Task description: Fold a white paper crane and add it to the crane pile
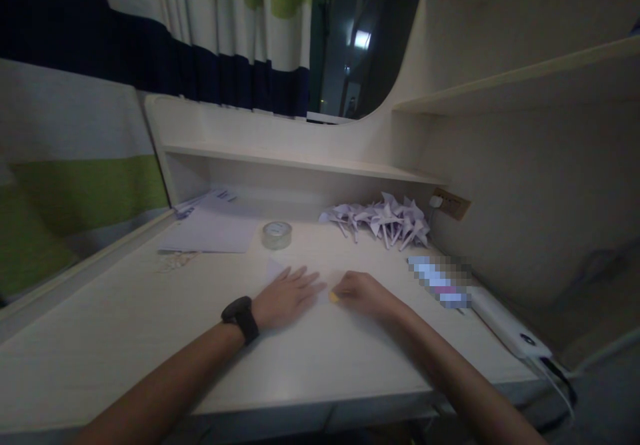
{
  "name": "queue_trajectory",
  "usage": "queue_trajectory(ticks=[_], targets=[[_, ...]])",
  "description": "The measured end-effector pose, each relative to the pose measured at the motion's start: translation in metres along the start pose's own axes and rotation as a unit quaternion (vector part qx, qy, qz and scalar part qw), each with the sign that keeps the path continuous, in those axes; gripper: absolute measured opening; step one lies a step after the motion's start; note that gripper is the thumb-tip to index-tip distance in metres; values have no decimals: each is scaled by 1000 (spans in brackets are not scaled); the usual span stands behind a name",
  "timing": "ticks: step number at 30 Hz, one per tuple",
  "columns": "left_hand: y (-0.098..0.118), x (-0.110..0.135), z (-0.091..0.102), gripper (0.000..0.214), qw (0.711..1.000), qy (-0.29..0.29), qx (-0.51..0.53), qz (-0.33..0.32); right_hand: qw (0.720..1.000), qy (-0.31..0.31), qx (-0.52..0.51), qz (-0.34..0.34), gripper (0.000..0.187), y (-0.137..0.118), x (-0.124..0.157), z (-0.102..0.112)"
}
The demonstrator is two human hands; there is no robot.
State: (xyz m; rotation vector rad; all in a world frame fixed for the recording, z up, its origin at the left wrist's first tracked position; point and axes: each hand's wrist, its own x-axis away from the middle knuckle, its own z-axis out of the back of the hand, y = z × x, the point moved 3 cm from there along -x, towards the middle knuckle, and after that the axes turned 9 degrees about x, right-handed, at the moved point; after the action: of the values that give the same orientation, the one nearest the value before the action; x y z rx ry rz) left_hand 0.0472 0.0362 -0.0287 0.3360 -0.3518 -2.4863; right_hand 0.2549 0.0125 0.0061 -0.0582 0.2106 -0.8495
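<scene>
My left hand, with a dark watch on its wrist, lies flat on a small sheet of white paper with its fingers spread. Most of the sheet is hidden under that hand. Just to the right, my right hand is closed around a small yellow object. Only the object's yellow end shows, at the sheet's right side, and its kind cannot be made out.
A roll of clear tape lies beyond my left hand. A stack of white paper is at the back left, and several paper pinwheels are piled at the back right. A pixelated phone-like object and a white power strip line the right side.
</scene>
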Motion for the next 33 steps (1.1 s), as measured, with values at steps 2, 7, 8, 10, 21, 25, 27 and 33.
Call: queue_trajectory(ticks=[2, 7, 8, 10, 21, 25, 27, 33], targets=[[1, 0, 0, 47, 1000, -2, -4, 3, 1000, 8, 11, -3, 11, -3, 1, -1], [3, 1, 1, 48, 1000, -3, -13, 6, 999, 25, 32, -19, 10, -9, 5, -4], [3, 1, 1, 48, 1000, -2, -15, 6, 999, 28, 32, -20, 10, -9, 6, -4], [3, 1, 0, 48, 1000, -2, -19, 5, 999, 33, 27, -18, 11, -10, 7, -4], [4, 0, 2, 48, 999, -4, -32, -6, 998, 42, 1, -53, 16, -3, 6, -14], [0, 2, 9, 48, 1000, -8, -23, -15, 996, 66, -8, -64, 18, -4, 8, -17], [-4, 5, 11, 47, 1000, -14, -17, -14, 995, 75, -11, -61, 19, -3, 9, -20], [-13, 11, 7, 46, 1000, -7, -20, 13, 990, 109, -24, -86, 18, -3, 11, -28]])
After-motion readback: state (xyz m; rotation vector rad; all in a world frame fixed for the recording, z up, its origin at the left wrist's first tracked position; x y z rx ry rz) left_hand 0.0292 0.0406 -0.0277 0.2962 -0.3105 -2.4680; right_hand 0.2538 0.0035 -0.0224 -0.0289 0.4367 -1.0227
